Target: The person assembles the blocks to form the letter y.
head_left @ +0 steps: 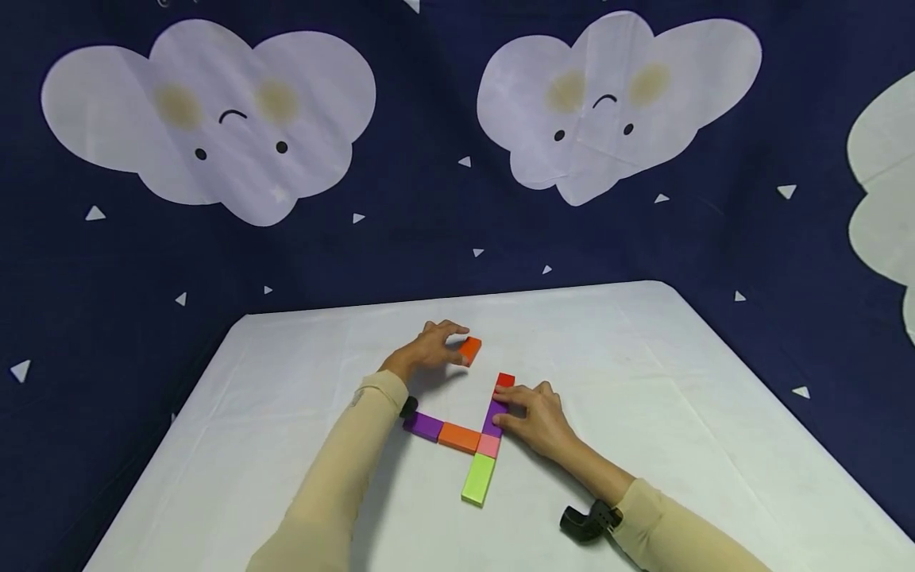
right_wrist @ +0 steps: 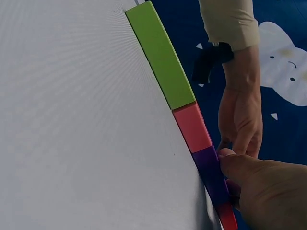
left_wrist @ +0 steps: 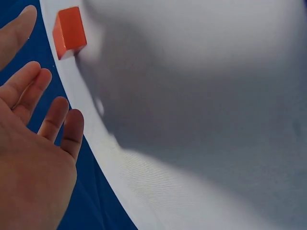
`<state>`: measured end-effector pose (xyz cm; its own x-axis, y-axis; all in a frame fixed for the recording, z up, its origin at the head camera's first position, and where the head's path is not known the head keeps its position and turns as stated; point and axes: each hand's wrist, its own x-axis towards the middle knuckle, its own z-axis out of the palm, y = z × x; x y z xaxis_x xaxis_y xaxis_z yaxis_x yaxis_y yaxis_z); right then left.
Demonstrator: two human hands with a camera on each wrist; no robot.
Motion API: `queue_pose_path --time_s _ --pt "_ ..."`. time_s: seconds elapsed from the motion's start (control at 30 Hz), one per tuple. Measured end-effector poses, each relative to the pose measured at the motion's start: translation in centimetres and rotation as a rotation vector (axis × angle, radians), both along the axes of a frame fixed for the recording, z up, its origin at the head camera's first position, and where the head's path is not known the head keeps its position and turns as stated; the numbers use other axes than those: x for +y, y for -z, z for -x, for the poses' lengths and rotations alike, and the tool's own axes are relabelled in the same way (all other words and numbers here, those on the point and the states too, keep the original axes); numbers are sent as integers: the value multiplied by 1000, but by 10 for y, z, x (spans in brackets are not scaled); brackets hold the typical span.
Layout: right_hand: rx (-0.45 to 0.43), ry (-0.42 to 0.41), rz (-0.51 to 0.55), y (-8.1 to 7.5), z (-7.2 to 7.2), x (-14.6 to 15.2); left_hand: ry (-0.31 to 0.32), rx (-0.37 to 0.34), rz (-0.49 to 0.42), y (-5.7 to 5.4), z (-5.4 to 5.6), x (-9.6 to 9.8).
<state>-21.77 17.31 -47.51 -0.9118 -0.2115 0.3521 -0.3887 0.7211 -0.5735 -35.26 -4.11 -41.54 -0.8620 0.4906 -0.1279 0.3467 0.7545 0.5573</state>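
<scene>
On the white table, several coloured blocks form joined rows. My right hand [head_left: 539, 417] has its thumb and forefinger on a purple block [head_left: 492, 419], between a red block [head_left: 506, 380] and a small pink block [head_left: 488, 446]. In the right wrist view the thumb touches the purple block's edge; the other fingers are partly hidden. Farther back, my left hand [head_left: 429, 347] reaches around a separate orange block [head_left: 469, 349]. The left wrist view shows the left hand's fingers spread, with a gap to this orange block [left_wrist: 70, 31].
A light green block [head_left: 478, 480] extends the row nearest me. A second orange block [head_left: 459, 437] and another purple block [head_left: 424, 427] run left from the pink one. Behind the white table [head_left: 608, 334] hangs a dark blue cloth [head_left: 415, 254] with clouds.
</scene>
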Motion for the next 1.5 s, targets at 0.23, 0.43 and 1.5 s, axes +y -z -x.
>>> queue_pose_path --time_s 0.23,0.43,1.5 --pt "16 -6 6 0 -1 -1 35 -74 23 3 4 4" --pt "22 -12 7 0 0 0 42 -101 50 6 3 6" --pt "38 -20 3 2 -1 -1 -30 -18 -138 -8 -12 -7"
